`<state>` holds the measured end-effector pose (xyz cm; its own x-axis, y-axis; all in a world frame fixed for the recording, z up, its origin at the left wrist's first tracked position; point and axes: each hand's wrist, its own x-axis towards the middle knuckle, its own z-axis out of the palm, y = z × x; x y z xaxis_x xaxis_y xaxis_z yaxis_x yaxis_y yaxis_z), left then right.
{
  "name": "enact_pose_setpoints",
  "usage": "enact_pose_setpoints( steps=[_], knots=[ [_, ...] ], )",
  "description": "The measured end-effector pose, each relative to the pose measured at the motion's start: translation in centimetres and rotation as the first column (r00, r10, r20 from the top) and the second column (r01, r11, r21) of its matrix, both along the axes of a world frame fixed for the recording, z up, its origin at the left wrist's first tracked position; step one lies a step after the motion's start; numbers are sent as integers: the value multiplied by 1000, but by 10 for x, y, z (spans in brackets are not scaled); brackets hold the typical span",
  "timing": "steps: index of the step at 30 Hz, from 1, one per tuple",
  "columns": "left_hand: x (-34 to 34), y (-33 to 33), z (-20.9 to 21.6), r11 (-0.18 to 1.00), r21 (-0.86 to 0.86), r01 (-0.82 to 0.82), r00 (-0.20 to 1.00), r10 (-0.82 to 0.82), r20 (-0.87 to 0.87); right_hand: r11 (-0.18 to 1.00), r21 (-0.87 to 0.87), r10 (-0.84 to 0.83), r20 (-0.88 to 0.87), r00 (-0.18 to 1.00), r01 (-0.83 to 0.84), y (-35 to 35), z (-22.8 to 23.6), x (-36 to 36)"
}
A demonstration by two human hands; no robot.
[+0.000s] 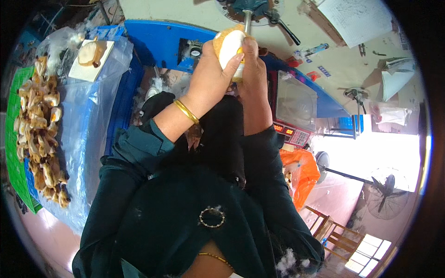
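A small plush toy, tan and white with a bit of yellow, is held between both hands at the top middle. My left hand wraps round its left side, the thumb pressed on the white front. On the other side my right hand grips it, thumb pointing up along the edge. The toy's upper end meets a thin metal tube that juts from a machine fitting on the table. Whether the tube goes inside the toy is hidden.
Several plush pieces lie heaped on the left, beside plastic sheeting. A similar plush rests on a white card. To the right are a red digital scale, an orange bag and a standing fan. Pliers lie on the table.
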<state>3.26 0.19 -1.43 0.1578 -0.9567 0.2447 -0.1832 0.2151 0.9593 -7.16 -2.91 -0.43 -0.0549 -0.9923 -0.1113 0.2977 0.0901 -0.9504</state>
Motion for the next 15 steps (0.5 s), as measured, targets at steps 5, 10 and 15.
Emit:
enact_pose_setpoints(
  steps=[5,10,15],
  knots=[
    [2,13,-12,999,-43,-5,1000,5,5,936,-240,-63,-833,550,-256,14,-3,-12],
    [64,55,-40,987,78,142,983,-150,108,973,-54,188,-380,906,-224,58,-29,-73],
    [286,92,-136,718,-83,-691,406,480,778,955,252,294,-864,408,-155,105,-54,-204]
  ],
)
